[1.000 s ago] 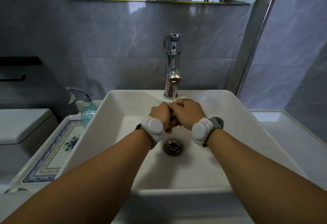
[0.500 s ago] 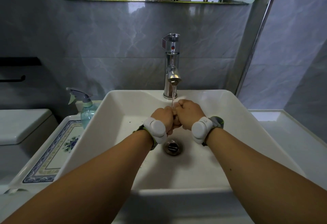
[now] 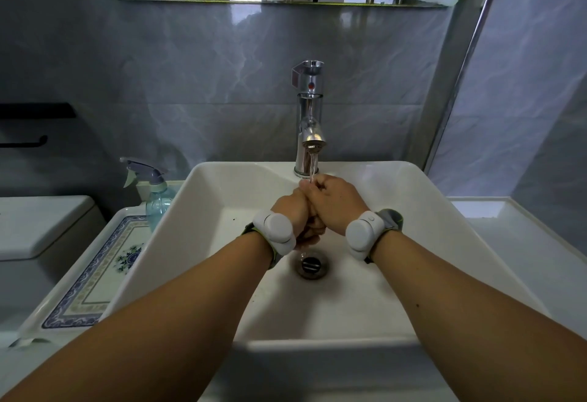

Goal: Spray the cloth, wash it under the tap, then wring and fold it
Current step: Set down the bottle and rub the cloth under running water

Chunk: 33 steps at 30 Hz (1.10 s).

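Observation:
Both my hands are pressed together in fists over the white sink (image 3: pixel 413 198), right under the chrome tap (image 3: pixel 309 115). A thin stream of water (image 3: pixel 313 166) runs from the spout onto my knuckles. My left hand (image 3: pixel 290 208) and my right hand (image 3: pixel 336 203) are closed around a small brownish wad, the cloth (image 3: pixel 309 233). Only a bit of it shows beneath the fingers. Each wrist wears a white band.
The drain (image 3: pixel 311 264) lies just below my hands. A blue spray bottle (image 3: pixel 157 198) stands left of the sink on a patterned ledge (image 3: pixel 95 277). A toilet tank (image 3: pixel 41 220) is at far left, and a white counter (image 3: pixel 524 242) at right.
My fists have shifted slightly against each other under the running water, staying in the same spot over the drain. Nothing else has moved.

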Each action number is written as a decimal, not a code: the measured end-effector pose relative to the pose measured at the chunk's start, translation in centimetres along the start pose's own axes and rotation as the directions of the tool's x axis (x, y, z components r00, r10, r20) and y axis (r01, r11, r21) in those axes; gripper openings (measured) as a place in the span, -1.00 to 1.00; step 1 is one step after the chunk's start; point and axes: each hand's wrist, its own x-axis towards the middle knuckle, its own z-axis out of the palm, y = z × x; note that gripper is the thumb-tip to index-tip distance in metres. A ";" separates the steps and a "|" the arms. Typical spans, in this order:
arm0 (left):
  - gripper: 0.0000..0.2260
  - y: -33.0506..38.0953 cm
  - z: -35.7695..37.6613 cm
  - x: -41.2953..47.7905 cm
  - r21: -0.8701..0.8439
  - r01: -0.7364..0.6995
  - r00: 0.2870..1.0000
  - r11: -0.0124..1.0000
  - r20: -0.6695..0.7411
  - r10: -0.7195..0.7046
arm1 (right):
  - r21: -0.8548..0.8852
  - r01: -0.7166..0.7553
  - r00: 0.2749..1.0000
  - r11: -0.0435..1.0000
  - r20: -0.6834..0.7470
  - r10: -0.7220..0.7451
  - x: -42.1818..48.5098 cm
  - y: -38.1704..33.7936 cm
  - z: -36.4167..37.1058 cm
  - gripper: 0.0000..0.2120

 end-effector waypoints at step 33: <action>-0.70 0.3 -0.4 1.7 0.216 -0.054 0.991 0.975 -0.105 0.078 | 0.046 -0.164 0.986 0.985 0.007 0.164 0.1 0.0 -0.7 -0.70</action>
